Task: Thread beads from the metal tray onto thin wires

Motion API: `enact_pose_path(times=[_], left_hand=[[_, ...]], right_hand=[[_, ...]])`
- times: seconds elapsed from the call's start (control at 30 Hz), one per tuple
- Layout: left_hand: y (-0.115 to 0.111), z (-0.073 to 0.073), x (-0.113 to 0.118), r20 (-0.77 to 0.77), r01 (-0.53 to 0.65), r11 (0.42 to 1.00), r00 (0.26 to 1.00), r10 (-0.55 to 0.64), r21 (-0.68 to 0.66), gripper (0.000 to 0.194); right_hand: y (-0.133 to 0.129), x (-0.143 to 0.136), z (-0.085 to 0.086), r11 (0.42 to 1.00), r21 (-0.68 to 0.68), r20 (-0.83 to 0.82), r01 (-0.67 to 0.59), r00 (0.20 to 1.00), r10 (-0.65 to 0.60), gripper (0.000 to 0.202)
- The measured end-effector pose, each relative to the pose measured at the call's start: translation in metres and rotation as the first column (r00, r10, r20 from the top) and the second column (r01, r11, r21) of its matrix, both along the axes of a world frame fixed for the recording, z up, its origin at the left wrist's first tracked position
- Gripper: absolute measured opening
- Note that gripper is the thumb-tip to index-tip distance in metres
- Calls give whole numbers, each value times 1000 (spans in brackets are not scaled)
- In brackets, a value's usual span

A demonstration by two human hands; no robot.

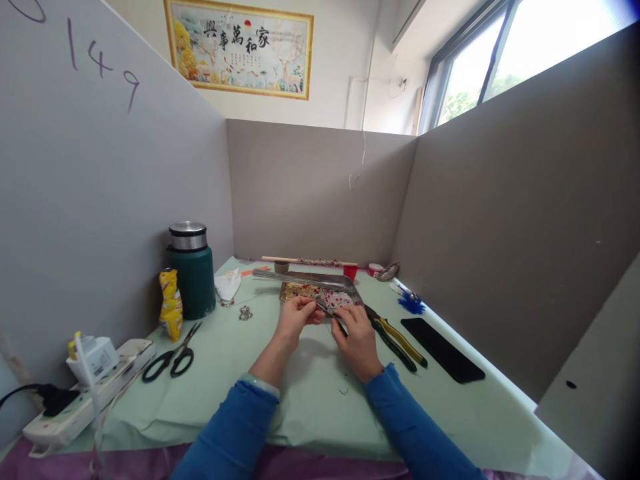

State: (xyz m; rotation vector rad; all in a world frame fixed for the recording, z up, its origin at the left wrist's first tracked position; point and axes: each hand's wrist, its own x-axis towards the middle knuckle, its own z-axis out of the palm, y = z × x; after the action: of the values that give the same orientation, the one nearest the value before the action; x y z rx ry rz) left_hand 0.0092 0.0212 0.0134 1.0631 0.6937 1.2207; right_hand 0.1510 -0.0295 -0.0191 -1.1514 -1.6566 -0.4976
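My right hand (pixel 357 337) is closed around a small pair of pliers (pixel 326 309) whose tip points up and left. Facing it, my left hand (pixel 299 320) is closed in a pinch at the pliers' tip; what lies between its fingers is too small to make out. Both hands are over the near edge of a metal tray (pixel 357 288) holding gold, red and white beads. A bundle of thin metal wires (pixel 270 274) rests across the tray's far left part. Larger pliers with yellow and green handles (pixel 400 340) lie beside my right hand.
Scissors (pixel 175 357), a green flask (pixel 193 283), a yellow packet (pixel 171 307) and a power strip (pixel 90 390) are at left. A black phone-like slab (pixel 443 350) and blue tuft (pixel 411 303) lie right. A beaded stick (pixel 310 261) lies behind. Grey partitions (pixel 320 193) enclose the table.
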Motion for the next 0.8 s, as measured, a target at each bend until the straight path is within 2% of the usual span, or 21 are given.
enact_pose_path(times=[0.37, 0.8], left_hand=[[-1, 1, 0, -27, 0, 999, 1000, 2, 45, 18], [-3, 2, -1, -38, 9, 999, 999, -8, 46, 12]], right_hand=[[-2, -1, 2, 1000, 2, 32, 19, 999, -19, 17], [-1, 1, 2, 999, -33, 51, 23, 998, -21, 14]])
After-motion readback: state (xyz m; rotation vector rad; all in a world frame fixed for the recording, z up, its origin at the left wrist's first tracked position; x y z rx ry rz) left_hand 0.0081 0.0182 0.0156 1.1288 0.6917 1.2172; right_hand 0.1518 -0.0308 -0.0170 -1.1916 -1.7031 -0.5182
